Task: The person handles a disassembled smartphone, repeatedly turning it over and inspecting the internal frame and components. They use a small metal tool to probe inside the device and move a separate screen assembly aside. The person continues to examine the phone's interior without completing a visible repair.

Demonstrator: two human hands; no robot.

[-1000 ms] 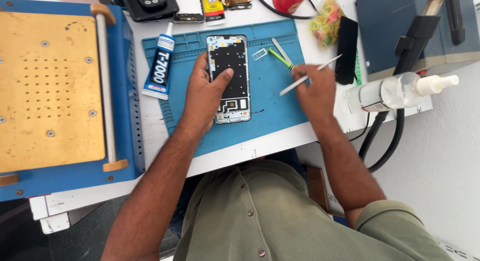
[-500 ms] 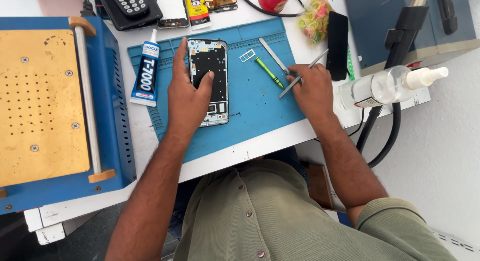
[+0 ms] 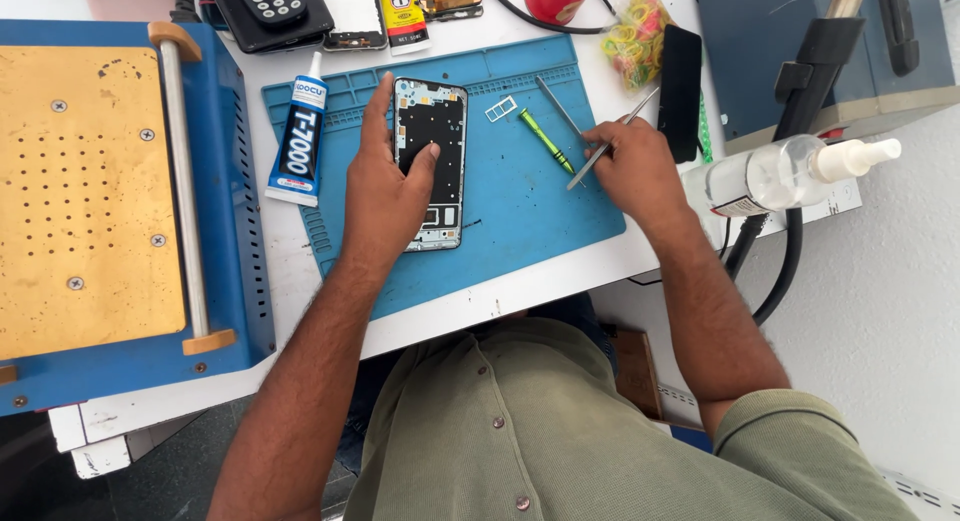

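The opened phone (image 3: 432, 161) lies lengthwise on the blue mat (image 3: 520, 206), near the mat's left half, its inner frame facing up; the left hand (image 3: 385, 196) rests on the phone's left edge, thumb along the side and one finger pressed on the frame, so the hand is closed on the phone. The right hand (image 3: 630, 166) is closed on metal tweezers (image 3: 605, 146), the tips resting on the mat to the right of the phone; the two hands are well apart. Between them lie a small tray (image 3: 500, 108) and a green screwdriver (image 3: 545, 139); a second metal tool (image 3: 560, 106) lies beside the screwdriver. A glue tube (image 3: 298, 136) lies just left of the mat on the white table (image 3: 300, 281); a blue machine with a yellow plate (image 3: 85, 186) stands further left. A clear bottle (image 3: 775, 171) lies right of the right hand; a bag of coloured bands (image 3: 635, 36) sits beyond the mat.
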